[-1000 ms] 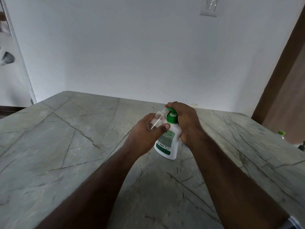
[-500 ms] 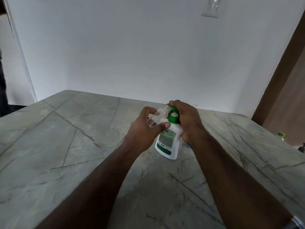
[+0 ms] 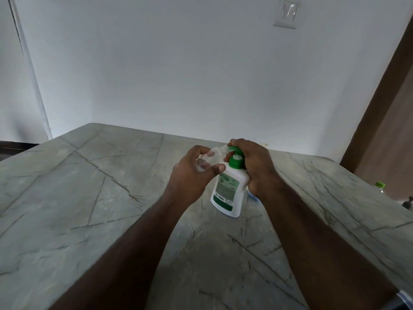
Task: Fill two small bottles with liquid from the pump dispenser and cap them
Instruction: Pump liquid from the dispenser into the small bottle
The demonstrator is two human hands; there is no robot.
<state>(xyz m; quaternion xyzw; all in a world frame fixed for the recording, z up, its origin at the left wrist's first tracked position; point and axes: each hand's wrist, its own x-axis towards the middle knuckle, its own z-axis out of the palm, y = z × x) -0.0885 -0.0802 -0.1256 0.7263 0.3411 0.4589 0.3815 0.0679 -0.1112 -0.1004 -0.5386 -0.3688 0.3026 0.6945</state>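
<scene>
Pump dispenser: white bottle with green pump head, standing slightly tilted on the table just right of the frame's centre.
Table: grey stone-patterned top filling the lower half of the frame; a white wall with a switch plate rises behind it.
Right hand: fingers curled over the green pump head, palm against the dispenser's right side, gripping it.
Left hand: fingers and thumb wrapped round a small bottle, held tipped at the centre of the frame.
Small bottle: clear plastic, lying nearly sideways in the left hand with its mouth towards the pump spout; whether the two touch cannot be told.
Contents: too clear and blurred to say how much liquid is inside; it looks mostly empty.
Green-capped item: at the right edge of the frame, well apart; what it is cannot be told.
Progress: judged early, with filling of one bottle under way. No cap and no second small bottle can be made out, so the second fill and both cappings seem to remain.
</scene>
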